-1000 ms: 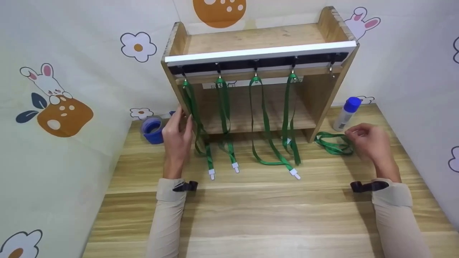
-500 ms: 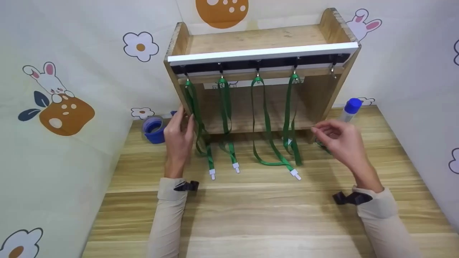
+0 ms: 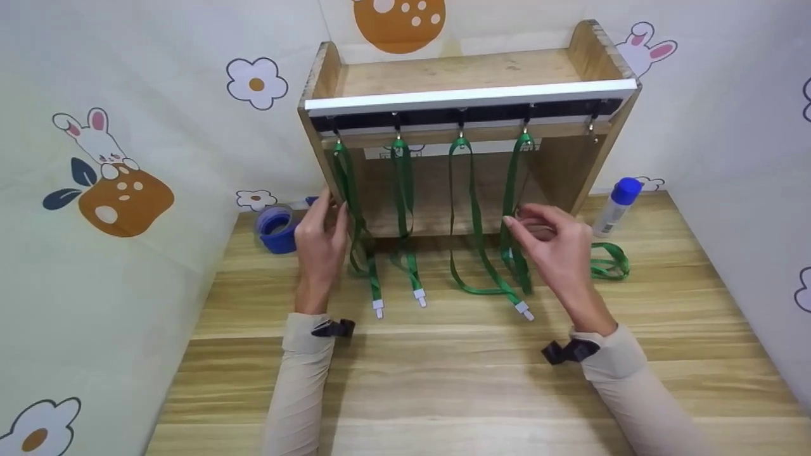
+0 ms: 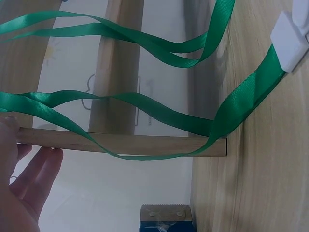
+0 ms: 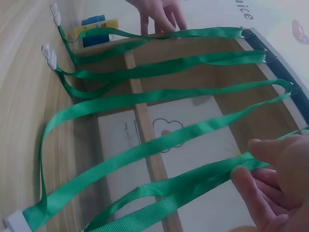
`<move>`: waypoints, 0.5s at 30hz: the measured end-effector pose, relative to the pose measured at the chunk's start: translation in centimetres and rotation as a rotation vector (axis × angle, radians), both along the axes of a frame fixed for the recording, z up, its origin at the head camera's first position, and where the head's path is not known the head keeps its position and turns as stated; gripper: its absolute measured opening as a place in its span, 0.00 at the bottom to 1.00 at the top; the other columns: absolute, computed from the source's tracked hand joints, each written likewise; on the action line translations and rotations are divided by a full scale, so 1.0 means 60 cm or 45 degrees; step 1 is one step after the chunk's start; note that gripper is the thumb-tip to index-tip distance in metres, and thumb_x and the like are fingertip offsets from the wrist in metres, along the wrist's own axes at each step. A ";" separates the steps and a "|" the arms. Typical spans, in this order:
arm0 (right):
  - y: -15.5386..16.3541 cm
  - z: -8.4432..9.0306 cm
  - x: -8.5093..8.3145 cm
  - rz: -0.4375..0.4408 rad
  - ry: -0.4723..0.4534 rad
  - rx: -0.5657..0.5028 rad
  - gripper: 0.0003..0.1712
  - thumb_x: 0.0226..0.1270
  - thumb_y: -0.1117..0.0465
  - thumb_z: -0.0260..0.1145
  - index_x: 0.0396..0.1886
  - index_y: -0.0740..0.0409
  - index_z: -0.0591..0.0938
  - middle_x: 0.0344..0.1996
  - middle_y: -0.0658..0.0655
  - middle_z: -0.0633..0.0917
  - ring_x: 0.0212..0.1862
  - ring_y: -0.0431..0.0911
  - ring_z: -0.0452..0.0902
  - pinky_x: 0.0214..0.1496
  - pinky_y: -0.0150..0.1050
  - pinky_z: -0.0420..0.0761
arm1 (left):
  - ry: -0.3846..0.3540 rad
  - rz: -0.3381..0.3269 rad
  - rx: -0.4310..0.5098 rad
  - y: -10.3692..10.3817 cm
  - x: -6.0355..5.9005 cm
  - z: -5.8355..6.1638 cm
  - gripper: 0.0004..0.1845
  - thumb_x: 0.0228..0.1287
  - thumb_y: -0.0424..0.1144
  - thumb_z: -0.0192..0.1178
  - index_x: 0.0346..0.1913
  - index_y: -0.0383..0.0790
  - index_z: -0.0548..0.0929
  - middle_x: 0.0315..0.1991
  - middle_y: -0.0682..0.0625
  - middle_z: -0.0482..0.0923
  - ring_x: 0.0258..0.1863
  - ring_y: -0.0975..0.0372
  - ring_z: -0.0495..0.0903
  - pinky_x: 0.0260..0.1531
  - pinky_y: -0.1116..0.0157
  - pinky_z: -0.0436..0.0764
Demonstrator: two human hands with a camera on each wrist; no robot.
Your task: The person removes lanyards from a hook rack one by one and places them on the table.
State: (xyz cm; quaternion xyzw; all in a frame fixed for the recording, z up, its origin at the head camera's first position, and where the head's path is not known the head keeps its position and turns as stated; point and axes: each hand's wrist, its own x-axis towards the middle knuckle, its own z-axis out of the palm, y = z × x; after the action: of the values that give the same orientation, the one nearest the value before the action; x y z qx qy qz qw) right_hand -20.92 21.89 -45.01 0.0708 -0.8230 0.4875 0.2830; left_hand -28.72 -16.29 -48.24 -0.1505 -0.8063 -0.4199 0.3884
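Four green lanyards [image 3: 470, 215] hanging from shelf hooks, white-clipped ends trailing on the tabletop.

Wooden table [image 3: 443, 380], cartoon-patterned walls [image 3: 127, 126]

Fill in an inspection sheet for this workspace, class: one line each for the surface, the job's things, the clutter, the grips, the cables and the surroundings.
Surface: wooden table, light grain.
Job's things: wooden rack with five hooks; four green lanyards hang from the first four, the rightmost hook is bare. A fifth lanyard lies on the table right of the rack.
Clutter: blue tape roll left of the rack; blue-capped tube to its right.
Grips: left hand rests straight-fingered against the rack's left post; right hand pinches the fourth lanyard.
Cables: nothing seen.
Surroundings: walls papered with rabbits and flowers.
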 end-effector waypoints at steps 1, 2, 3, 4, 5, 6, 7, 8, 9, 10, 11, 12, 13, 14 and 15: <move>-0.003 -0.001 -0.004 -0.004 0.016 0.001 0.20 0.67 0.55 0.82 0.50 0.64 0.92 0.40 0.58 0.94 0.39 0.44 0.93 0.44 0.21 0.87 | -0.003 0.003 -0.006 0.000 0.000 0.000 0.23 0.80 0.39 0.64 0.72 0.37 0.82 0.52 0.39 0.91 0.48 0.53 0.92 0.47 0.52 0.93; -0.005 -0.001 -0.007 -0.009 0.027 0.004 0.20 0.66 0.56 0.82 0.49 0.65 0.92 0.40 0.59 0.94 0.38 0.47 0.94 0.43 0.22 0.87 | -0.008 0.004 -0.011 0.001 0.001 0.000 0.23 0.81 0.40 0.64 0.72 0.37 0.82 0.52 0.40 0.91 0.48 0.54 0.92 0.47 0.53 0.93; -0.008 -0.002 -0.010 -0.015 0.034 0.012 0.20 0.66 0.55 0.83 0.49 0.66 0.92 0.40 0.59 0.94 0.38 0.49 0.94 0.42 0.21 0.87 | -0.014 0.005 -0.019 0.001 0.001 0.001 0.23 0.81 0.40 0.63 0.72 0.37 0.81 0.53 0.40 0.91 0.48 0.54 0.92 0.48 0.54 0.93; -0.010 -0.002 -0.013 -0.023 0.036 0.022 0.19 0.66 0.55 0.82 0.48 0.66 0.92 0.39 0.60 0.94 0.38 0.51 0.94 0.42 0.20 0.86 | -0.018 0.008 -0.024 0.001 0.001 0.001 0.23 0.81 0.41 0.63 0.72 0.37 0.81 0.53 0.40 0.91 0.49 0.54 0.92 0.48 0.55 0.93; -0.012 -0.001 -0.015 -0.032 0.036 0.033 0.19 0.66 0.55 0.82 0.47 0.66 0.92 0.39 0.60 0.94 0.37 0.52 0.94 0.41 0.19 0.85 | -0.020 0.012 -0.028 0.001 0.001 0.001 0.23 0.82 0.41 0.63 0.73 0.37 0.81 0.53 0.40 0.91 0.49 0.54 0.92 0.48 0.55 0.93; -0.014 -0.001 -0.017 -0.040 0.035 0.048 0.19 0.67 0.54 0.82 0.47 0.66 0.92 0.39 0.61 0.94 0.37 0.52 0.94 0.40 0.18 0.84 | -0.021 0.013 -0.029 0.001 0.001 0.001 0.23 0.82 0.41 0.63 0.73 0.37 0.81 0.53 0.40 0.91 0.49 0.55 0.92 0.49 0.56 0.93; -0.015 0.000 -0.019 -0.047 0.034 0.059 0.19 0.67 0.53 0.82 0.46 0.65 0.93 0.39 0.61 0.94 0.37 0.53 0.94 0.40 0.17 0.84 | -0.022 0.016 -0.029 0.001 0.002 0.001 0.23 0.82 0.41 0.63 0.73 0.37 0.81 0.53 0.40 0.91 0.49 0.54 0.92 0.49 0.56 0.93; -0.017 0.000 -0.020 -0.055 0.031 0.074 0.19 0.67 0.53 0.82 0.46 0.65 0.93 0.39 0.61 0.94 0.37 0.52 0.94 0.39 0.16 0.83 | -0.021 0.017 -0.026 0.001 0.002 0.001 0.23 0.82 0.41 0.63 0.73 0.37 0.81 0.53 0.40 0.91 0.48 0.54 0.92 0.49 0.56 0.93; -0.018 0.001 -0.021 -0.062 0.032 0.088 0.19 0.67 0.52 0.82 0.45 0.65 0.93 0.39 0.62 0.94 0.37 0.52 0.94 0.39 0.15 0.82 | -0.022 0.017 -0.023 0.001 0.002 0.001 0.23 0.81 0.40 0.63 0.73 0.37 0.81 0.53 0.40 0.91 0.49 0.54 0.91 0.49 0.55 0.93; -0.019 0.002 -0.021 -0.065 0.035 0.097 0.19 0.67 0.52 0.82 0.45 0.64 0.93 0.39 0.62 0.95 0.37 0.52 0.94 0.39 0.15 0.81 | -0.022 0.016 -0.019 0.001 0.001 0.000 0.24 0.81 0.39 0.64 0.74 0.37 0.80 0.54 0.40 0.91 0.49 0.53 0.91 0.49 0.54 0.93; -0.019 0.002 -0.021 -0.065 0.040 0.105 0.18 0.68 0.53 0.82 0.45 0.65 0.93 0.39 0.62 0.95 0.37 0.52 0.94 0.39 0.15 0.81 | -0.017 0.019 -0.021 0.001 0.001 0.000 0.24 0.81 0.39 0.64 0.73 0.37 0.81 0.54 0.40 0.91 0.49 0.53 0.92 0.49 0.54 0.93; -0.020 0.002 -0.022 -0.063 0.045 0.112 0.18 0.68 0.53 0.81 0.45 0.65 0.93 0.39 0.62 0.95 0.37 0.52 0.94 0.39 0.15 0.81 | -0.013 0.023 -0.024 0.000 0.001 0.000 0.24 0.80 0.38 0.64 0.73 0.36 0.81 0.54 0.40 0.91 0.50 0.53 0.92 0.49 0.53 0.93; -0.021 0.002 -0.022 -0.060 0.050 0.115 0.17 0.68 0.54 0.81 0.44 0.65 0.93 0.39 0.62 0.95 0.37 0.53 0.94 0.39 0.14 0.81 | -0.009 0.027 -0.030 0.000 0.001 -0.001 0.23 0.80 0.38 0.65 0.73 0.36 0.81 0.54 0.40 0.91 0.50 0.52 0.92 0.50 0.53 0.93; -0.021 0.002 -0.022 -0.058 0.055 0.122 0.16 0.68 0.55 0.81 0.44 0.65 0.93 0.38 0.62 0.95 0.37 0.53 0.94 0.39 0.14 0.81 | -0.005 0.034 -0.035 -0.001 0.001 -0.001 0.23 0.80 0.38 0.65 0.72 0.35 0.81 0.54 0.40 0.91 0.50 0.52 0.92 0.50 0.53 0.92; -0.021 0.003 -0.022 -0.056 0.057 0.126 0.14 0.69 0.56 0.80 0.43 0.64 0.93 0.38 0.61 0.95 0.36 0.52 0.94 0.39 0.14 0.81 | -0.002 0.039 -0.041 -0.001 0.001 -0.001 0.23 0.80 0.38 0.65 0.72 0.35 0.82 0.53 0.40 0.91 0.50 0.52 0.92 0.51 0.53 0.92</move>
State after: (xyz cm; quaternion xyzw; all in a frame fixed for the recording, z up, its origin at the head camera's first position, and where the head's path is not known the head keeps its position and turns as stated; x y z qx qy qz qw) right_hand -22.26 20.62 -44.85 0.0777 -0.8409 0.4382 0.3081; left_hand -28.66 -16.35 -48.28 -0.1439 -0.8154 -0.4010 0.3919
